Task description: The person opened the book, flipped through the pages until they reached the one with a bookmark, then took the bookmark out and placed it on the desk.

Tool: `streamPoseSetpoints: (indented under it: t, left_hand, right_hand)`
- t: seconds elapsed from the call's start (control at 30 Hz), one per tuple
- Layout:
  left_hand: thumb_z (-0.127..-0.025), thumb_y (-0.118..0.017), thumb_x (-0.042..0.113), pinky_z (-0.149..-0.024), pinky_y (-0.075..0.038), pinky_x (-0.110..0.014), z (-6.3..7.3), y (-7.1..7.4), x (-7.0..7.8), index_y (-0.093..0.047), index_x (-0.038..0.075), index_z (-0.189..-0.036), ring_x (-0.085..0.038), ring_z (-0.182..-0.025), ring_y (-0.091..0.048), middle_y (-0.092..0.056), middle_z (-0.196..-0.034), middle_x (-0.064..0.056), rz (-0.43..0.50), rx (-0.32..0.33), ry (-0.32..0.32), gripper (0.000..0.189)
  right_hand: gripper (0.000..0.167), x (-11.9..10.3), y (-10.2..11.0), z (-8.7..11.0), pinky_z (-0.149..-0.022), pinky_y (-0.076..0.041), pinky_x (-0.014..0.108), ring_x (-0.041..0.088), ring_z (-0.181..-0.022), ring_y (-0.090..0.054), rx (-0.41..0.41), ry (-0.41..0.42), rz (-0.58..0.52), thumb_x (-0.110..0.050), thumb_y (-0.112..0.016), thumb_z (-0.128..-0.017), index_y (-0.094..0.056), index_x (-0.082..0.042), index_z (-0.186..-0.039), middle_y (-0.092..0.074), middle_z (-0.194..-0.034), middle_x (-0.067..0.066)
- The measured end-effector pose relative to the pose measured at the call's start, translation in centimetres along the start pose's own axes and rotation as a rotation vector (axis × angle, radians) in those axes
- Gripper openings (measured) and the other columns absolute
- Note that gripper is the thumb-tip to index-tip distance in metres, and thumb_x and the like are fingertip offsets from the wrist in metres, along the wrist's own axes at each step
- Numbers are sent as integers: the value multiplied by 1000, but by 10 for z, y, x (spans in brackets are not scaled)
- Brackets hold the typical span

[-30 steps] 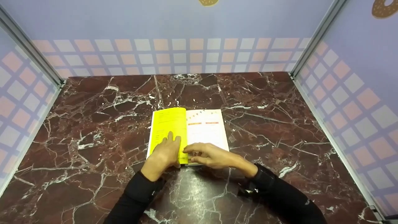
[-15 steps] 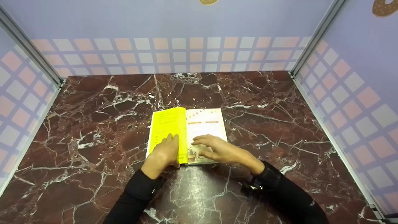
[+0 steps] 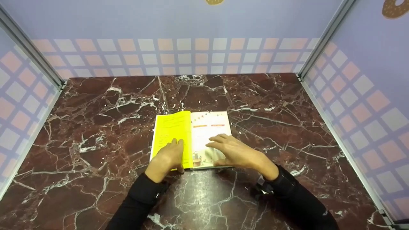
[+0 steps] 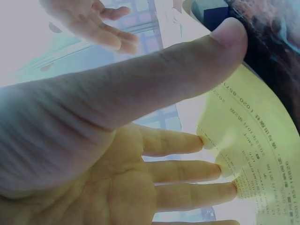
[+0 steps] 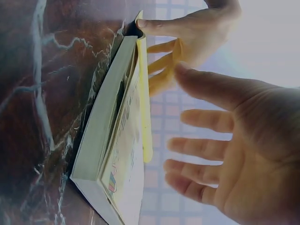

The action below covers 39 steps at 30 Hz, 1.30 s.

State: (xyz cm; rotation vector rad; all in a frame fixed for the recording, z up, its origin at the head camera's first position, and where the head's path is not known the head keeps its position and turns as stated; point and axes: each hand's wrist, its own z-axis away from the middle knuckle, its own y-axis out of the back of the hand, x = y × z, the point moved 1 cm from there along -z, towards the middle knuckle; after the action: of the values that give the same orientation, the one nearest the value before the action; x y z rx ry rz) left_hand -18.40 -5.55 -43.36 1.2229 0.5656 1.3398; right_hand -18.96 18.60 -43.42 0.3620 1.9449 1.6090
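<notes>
An open book (image 3: 207, 134) lies on the marble-patterned table, its left page bright yellow with small print and its right page white with a row of bunting and a drawing at the bottom. On the yellow page (image 3: 172, 127) rests my left hand (image 3: 167, 156), fingertips touching the paper near the spine and thumb at the bottom edge. In the left wrist view those fingers (image 4: 187, 197) are straight against the page. My right hand (image 3: 238, 151) hovers over the right page with relaxed, spread fingers; the right wrist view shows a gap between them and the thick page block (image 5: 101, 122).
The dark red table (image 3: 96, 127) has white veins. Purple panels with a pink and white check (image 3: 185, 56) enclose its back and both sides, joined by metal posts (image 3: 326, 38).
My right hand has moved right and away from the spine, uncovering the drawing on the right page. The left hand stays almost in place on the yellow page.
</notes>
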Motion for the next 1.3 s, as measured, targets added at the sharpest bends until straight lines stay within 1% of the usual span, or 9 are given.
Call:
streamPoseSetpoints:
  t: [0.17, 0.4, 0.47, 0.6, 0.7, 0.83, 1.0, 1.13, 1.3]
  left_hand:
    - [-62, -100, 12, -95, -53, -56, -1, -1, 0, -45, -10, -131, -48, -110, -59, -51, -120, -30, -9, -1, -4, 91]
    - [-62, -100, 15, -93, -53, -60, -3, 0, 1, -46, -8, -130, -49, -109, -60, -53, -118, -29, -35, -6, 3, 89]
    - [-62, -100, 15, -93, -53, -60, -3, 0, 1, -46, -8, -129, -48, -109, -60, -53, -118, -28, -39, -6, 8, 89]
    - [-63, -100, 14, -93, -53, -60, -3, 0, 2, -45, -9, -131, -48, -110, -59, -53, -119, -29, -41, -7, 14, 90]
    - [-63, -100, 14, -92, -54, -59, -3, -1, 2, -45, -9, -132, -48, -110, -59, -53, -121, -29, -41, -8, 13, 91]
    - [-63, -100, 14, -92, -54, -58, -3, -1, 1, -46, -9, -132, -48, -110, -60, -53, -120, -29, -42, -5, 12, 91]
    - [-63, -100, 15, -90, -55, -58, -3, -1, 1, -47, -9, -130, -48, -107, -61, -53, -117, -28, -52, 2, 7, 89]
    - [-63, -100, 16, -91, -54, -60, -3, -1, 1, -46, -10, -133, -50, -111, -60, -53, -122, -31, -55, -1, 9, 92]
    - [-63, -100, 16, -91, -54, -60, -2, 0, 0, -46, -10, -131, -50, -110, -60, -53, -122, -31, -59, -4, 15, 91]
  right_hand:
    - [74, 0, -5, 1, -110, -44, 50, 39, -127, -54, -20, -1, 60, -31, -92, -74, -61, -2, -135, -56, -142, 23]
    - [81, 0, -9, 2, -110, -44, 50, 40, -126, -54, -78, -53, 131, -35, -93, -72, -60, -2, -139, -56, -143, 25]
    - [80, -1, -10, 1, -107, -46, 49, 38, -121, -56, -77, -42, 162, -36, -93, -71, -61, -3, -137, -58, -139, 23]
    - [72, -1, -12, -1, -97, -50, 44, 33, -108, -58, -58, -15, 203, -36, -96, -67, -64, -7, -125, -63, -124, 15]
    - [64, -2, -15, -1, -91, -50, 42, 30, -100, -57, -48, -14, 203, -34, -97, -65, -65, -11, -115, -62, -113, 9]
    - [57, -2, -18, -2, -88, -50, 40, 28, -97, -56, -39, -19, 201, -31, -96, -65, -63, -12, -108, -61, -110, 8]
    - [53, -4, -18, -2, -90, -50, 41, 29, -99, -57, -39, -35, 165, -26, -95, -66, -63, -11, -106, -60, -110, 8]
    - [51, -4, -17, -1, -94, -51, 43, 30, -103, -58, -54, -56, 121, -25, -95, -67, -62, -11, -103, -61, -112, 9]
    - [45, -3, -17, -1, -91, -52, 43, 29, -103, -58, -79, -70, 85, -22, -93, -69, -63, -12, -101, -61, -109, 7]
